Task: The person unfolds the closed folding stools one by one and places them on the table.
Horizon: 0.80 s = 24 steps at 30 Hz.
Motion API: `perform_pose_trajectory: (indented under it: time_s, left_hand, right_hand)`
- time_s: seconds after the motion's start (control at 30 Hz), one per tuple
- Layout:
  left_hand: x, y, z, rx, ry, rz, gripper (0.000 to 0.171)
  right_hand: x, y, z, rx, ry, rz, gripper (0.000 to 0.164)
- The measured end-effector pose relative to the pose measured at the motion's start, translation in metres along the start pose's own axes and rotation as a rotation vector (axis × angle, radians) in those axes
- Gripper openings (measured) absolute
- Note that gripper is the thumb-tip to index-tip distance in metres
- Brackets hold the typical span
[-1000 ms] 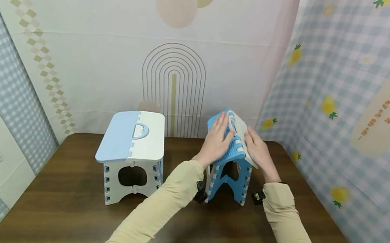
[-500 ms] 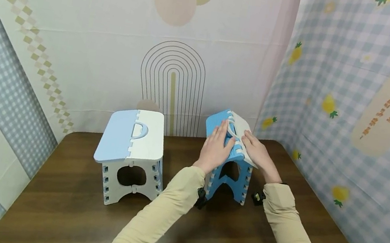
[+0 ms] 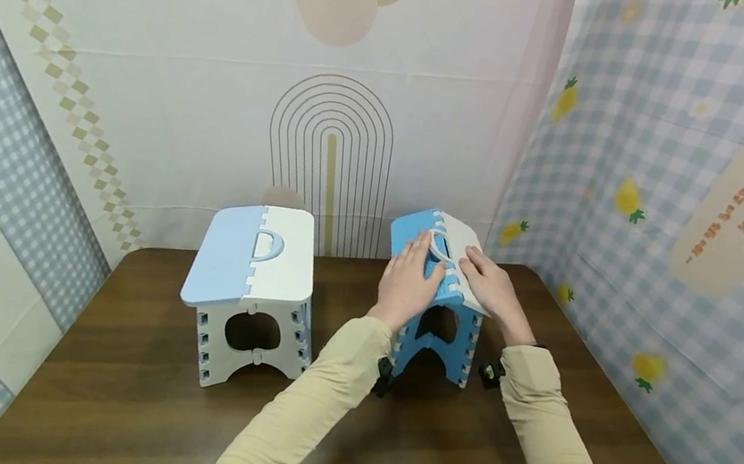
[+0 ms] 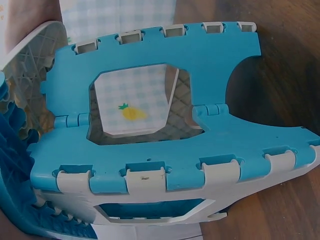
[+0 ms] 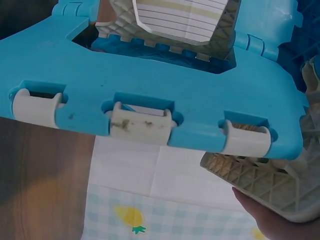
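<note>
A folding step stool point(image 3: 459, 345) stands on its legs at the right of the table, its top peaked like a low roof. My left hand point(image 3: 404, 281) lies with straight fingers on the blue half point(image 3: 411, 230) of that top. On the white half point(image 3: 459, 237) rests my right hand point(image 3: 492, 288), its fingers pointing toward the ridge. Between the hands shows a white carrying handle point(image 3: 440, 246). The left wrist view shows the blue leg panel point(image 4: 140, 55) bent at its middle hinge. In the right wrist view, my right hand point(image 5: 275, 220) touches the white half's ribbed underside edge point(image 5: 250, 180).
Another folding stool point(image 3: 234, 256), pale blue and white, stands with a flat top to the left. Both are on a dark wooden table point(image 3: 124, 395). A patterned cloth point(image 3: 215, 120) hangs behind, and a checked cloth point(image 3: 621, 301) runs along the right side.
The peaked top has spread slightly flatter. My left hand has slid a little nearer along the blue half, so more of it and of the handle shows. The other stool stays put.
</note>
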State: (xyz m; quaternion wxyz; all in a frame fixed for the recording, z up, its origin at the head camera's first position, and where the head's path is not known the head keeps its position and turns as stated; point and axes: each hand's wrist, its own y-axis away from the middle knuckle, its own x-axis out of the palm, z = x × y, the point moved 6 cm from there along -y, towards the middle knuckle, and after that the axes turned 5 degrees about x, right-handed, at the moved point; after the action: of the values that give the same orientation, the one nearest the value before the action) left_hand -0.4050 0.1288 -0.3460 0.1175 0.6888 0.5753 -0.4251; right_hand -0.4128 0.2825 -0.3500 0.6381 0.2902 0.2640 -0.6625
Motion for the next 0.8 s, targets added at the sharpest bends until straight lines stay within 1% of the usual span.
perform_pose_trajectory:
  time_s: [0.13,0.37,0.6,0.8]
  left_hand:
    - [-0.0013,0.0003,0.0012,-0.008,-0.006,-0.011,0.063]
    - [-0.0030,0.0016,0.0028,-0.022,-0.036,-0.014,0.062]
    - [-0.0025,0.0003,0.0057,-0.039,-0.080,0.000,0.062]
    - [-0.0062,0.0002,0.0061,-0.049,-0.105,-0.001,0.062]
  right_hand:
    - [-0.0010,0.0004,0.0007,-0.009,0.000,-0.014,0.060]
    - [-0.0010,0.0008,0.0016,-0.028,0.046,-0.019,0.061]
    - [-0.0009,-0.0002,0.0013,-0.027,0.057,-0.027,0.061]
    - [0.0000,-0.0005,0.0038,-0.034,0.080,-0.022,0.061]
